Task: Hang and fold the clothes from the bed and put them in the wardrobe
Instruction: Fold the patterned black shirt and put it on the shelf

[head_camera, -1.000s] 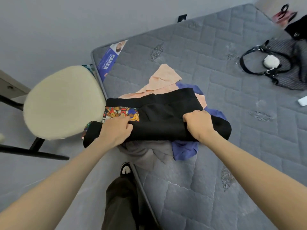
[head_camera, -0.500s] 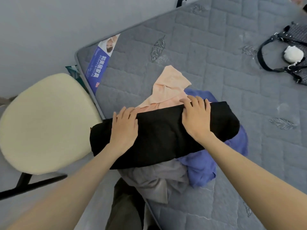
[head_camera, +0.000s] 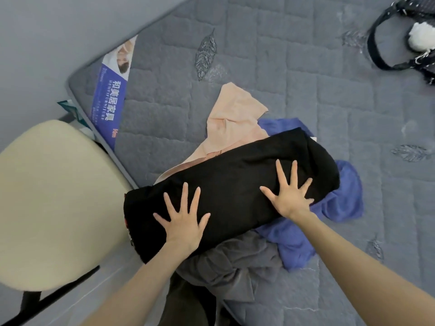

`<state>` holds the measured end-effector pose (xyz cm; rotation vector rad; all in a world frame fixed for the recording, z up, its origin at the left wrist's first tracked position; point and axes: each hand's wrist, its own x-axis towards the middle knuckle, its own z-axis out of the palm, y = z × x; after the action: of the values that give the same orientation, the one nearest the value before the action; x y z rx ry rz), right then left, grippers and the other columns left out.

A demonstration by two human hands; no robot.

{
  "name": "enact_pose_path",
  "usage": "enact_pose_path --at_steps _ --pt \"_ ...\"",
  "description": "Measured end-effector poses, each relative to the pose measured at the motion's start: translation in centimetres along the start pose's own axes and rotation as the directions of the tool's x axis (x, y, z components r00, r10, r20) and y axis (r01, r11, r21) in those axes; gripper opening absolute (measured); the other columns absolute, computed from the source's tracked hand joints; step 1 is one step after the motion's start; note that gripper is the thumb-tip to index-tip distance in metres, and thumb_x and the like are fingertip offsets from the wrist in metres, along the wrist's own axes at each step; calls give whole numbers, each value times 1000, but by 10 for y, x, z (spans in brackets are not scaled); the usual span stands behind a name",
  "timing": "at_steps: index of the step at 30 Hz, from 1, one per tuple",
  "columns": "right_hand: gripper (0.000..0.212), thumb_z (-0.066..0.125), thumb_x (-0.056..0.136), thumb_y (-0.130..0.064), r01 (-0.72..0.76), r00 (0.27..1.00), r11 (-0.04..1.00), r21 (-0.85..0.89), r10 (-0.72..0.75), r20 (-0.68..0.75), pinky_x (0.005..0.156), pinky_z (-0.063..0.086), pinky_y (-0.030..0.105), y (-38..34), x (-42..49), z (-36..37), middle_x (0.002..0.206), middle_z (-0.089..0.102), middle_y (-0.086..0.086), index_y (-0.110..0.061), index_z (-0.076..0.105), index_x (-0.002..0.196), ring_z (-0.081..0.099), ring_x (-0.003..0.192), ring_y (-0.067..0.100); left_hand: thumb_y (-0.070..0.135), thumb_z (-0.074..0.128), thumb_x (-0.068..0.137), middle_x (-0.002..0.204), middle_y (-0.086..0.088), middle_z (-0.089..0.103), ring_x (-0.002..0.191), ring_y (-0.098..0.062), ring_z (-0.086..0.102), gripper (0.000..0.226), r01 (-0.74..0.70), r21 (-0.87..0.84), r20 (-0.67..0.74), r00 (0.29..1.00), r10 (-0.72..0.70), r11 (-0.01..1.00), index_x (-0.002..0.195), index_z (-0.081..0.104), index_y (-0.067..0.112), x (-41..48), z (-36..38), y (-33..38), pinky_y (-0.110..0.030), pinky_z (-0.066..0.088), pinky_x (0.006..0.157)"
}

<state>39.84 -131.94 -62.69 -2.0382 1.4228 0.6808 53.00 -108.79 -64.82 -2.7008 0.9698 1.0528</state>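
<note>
I had my left hand (head_camera: 182, 222) and right hand (head_camera: 290, 196) pressed flat, fingers (head_camera: 184, 196) spread and released, on one folded black garment (head_camera: 235, 180). It overhung the bed (head_camera: 306, 67) edge, just beside one chair (head_camera: 51, 203). Three others lay beneath it: peach garment (head_camera: 233, 123), blue garment (head_camera: 294, 241) and grey garment (head_camera: 235, 267). Open mattress lay beyond.

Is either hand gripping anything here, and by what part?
Nothing is gripped: the left hand and right hand press flat, fingers spread, on top of the folded black garment.
</note>
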Motion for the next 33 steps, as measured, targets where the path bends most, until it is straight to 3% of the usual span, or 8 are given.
enact_pose_path --at_steps 6,9,12,16,20,26,30,33 --pt "69 55 93 -38 -48 956 950 310 133 -260 113 17 52 -8 -39 20 161 -11 -1 -46 14 149 0 143 40 53 28 98 160 -10 2 146 -34 4 68 -208 60 -128 968 214 976 152 -7 29 34 -48 38 -61 10 112" --pt "77 64 90 -30 -193 891 645 739 430 -143 106 29 44 -15 -54 31 159 0 7 -41 16 149 20 137 41 54 34 97 158 -9 14 145 -30 15 71 -224 -101 -38 974 221 969 152 5 21 70 -71 59 -53 17 116" --pt "87 71 85 -27 -203 839 365 909 544 -32 96 34 33 -19 -57 39 151 20 15 -29 13 150 42 126 35 60 40 92 153 -6 30 139 -26 31 72 -232 -248 53 966 252 941 149 22 20 103 -89 76 -47 28 115" --pt "83 74 83 -29 -274 834 74 959 515 199 109 37 40 -14 -54 51 144 42 9 -11 23 146 46 128 27 70 52 81 149 3 37 135 -22 38 85 -143 -404 211 947 244 903 147 25 25 128 -94 83 -39 33 112" --pt "55 66 86 -41 -359 866 -58 931 352 356 101 47 39 -8 -55 58 127 59 2 -10 49 128 57 114 20 82 53 67 137 12 47 130 -20 44 94 -115 -445 218 948 232 888 143 33 31 135 -86 83 -23 34 99" --pt "65 67 84 -48 -355 862 -203 913 306 403 108 41 42 -6 -45 50 130 59 1 -11 49 134 55 118 20 96 55 38 93 32 46 96 -6 49 112 -86 -431 171 970 175 898 131 45 36 130 -94 96 -15 33 74" --pt "61 67 79 -57 -321 881 -225 920 284 377 101 46 39 1 -57 26 120 65 -5 -19 56 125 60 108 17 98 53 27 143 11 38 133 -19 37 135 -84 -455 162 971 175 886 144 20 38 113 -121 120 -31 29 108" --pt "49 62 73 -71 -274 902 -214 938 283 328 85 52 36 7 -79 -1 104 70 -9 -30 62 100 64 98 13 97 53 33 148 7 37 134 -21 38 133 -99 -509 220 945 241 855 147 25 35 89 -152 136 -43 29 114"
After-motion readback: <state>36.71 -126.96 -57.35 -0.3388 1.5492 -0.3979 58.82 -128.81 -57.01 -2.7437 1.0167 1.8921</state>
